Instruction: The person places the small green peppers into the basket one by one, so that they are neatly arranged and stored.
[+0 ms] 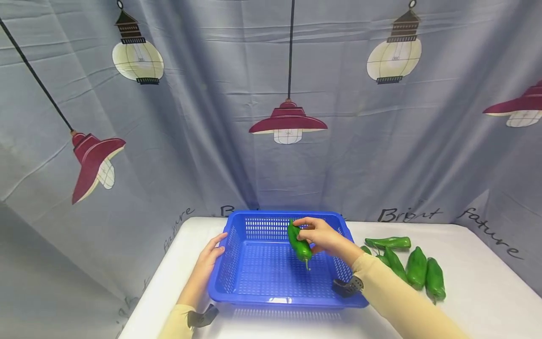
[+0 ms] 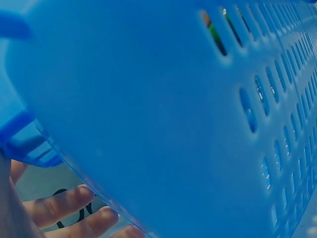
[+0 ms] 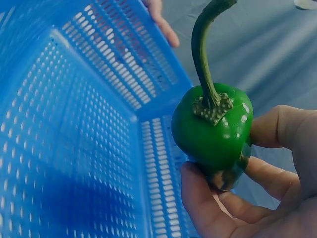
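Note:
My right hand [image 1: 322,235] pinches a glossy green pepper [image 1: 299,242] above the blue plastic basket [image 1: 271,300]. The pepper's stem points down toward the front of the basket. Seen close in the right wrist view, thumb and fingers of the right hand [image 3: 267,183] press the sides of the pepper [image 3: 213,134]. My left hand [image 1: 209,256] rests against the basket's left rim with its fingers extended. In the left wrist view, several fingertips [image 2: 79,194] touch the edge of the basket wall [image 2: 138,109]. No other pepper shows inside the basket.
Several green peppers [image 1: 417,268] lie on the white table [image 1: 470,282] to the right of the basket, some partly behind the right forearm. A grey curtain [image 1: 203,141] printed with lamps hangs right behind the table.

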Demonstrator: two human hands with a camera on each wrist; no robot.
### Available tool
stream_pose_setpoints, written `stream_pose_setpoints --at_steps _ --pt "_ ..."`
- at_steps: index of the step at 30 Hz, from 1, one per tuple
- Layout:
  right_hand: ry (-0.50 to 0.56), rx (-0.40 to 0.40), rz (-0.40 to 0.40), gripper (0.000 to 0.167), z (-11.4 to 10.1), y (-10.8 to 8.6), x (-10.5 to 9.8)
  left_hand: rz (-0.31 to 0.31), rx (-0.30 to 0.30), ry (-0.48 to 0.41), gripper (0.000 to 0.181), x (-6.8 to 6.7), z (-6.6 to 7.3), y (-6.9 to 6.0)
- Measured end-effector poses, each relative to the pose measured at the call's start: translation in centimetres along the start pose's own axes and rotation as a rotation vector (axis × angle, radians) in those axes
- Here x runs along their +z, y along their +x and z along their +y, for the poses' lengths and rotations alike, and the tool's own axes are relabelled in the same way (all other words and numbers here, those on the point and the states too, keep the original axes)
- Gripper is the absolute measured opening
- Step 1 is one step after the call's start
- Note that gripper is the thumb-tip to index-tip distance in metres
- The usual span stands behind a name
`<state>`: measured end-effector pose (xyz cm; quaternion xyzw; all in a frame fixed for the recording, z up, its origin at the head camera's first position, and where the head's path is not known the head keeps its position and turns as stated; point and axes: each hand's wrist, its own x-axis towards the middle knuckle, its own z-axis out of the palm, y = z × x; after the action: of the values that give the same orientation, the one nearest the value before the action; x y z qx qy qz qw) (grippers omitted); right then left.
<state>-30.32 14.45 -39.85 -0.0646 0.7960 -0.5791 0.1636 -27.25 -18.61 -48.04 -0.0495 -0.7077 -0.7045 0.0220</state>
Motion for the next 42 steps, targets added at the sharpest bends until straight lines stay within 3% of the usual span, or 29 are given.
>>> stream_pose_setpoints --at_steps 10,26,42 --pt "0.026 0.038 -0.013 0.056 0.6 2.4 3.1 0.014 0.0 -0.017 0.047 0.4 -0.2 0.3" --pt "-0.045 0.074 -0.076 0.05 0.6 4.4 8.1 0.013 0.002 -0.019 0.047 0.1 -0.2 0.0" --pt "-0.029 0.108 -0.146 0.049 0.6 5.9 11.6 0.018 -0.01 -0.001 0.047 0.1 0.2 -0.2"
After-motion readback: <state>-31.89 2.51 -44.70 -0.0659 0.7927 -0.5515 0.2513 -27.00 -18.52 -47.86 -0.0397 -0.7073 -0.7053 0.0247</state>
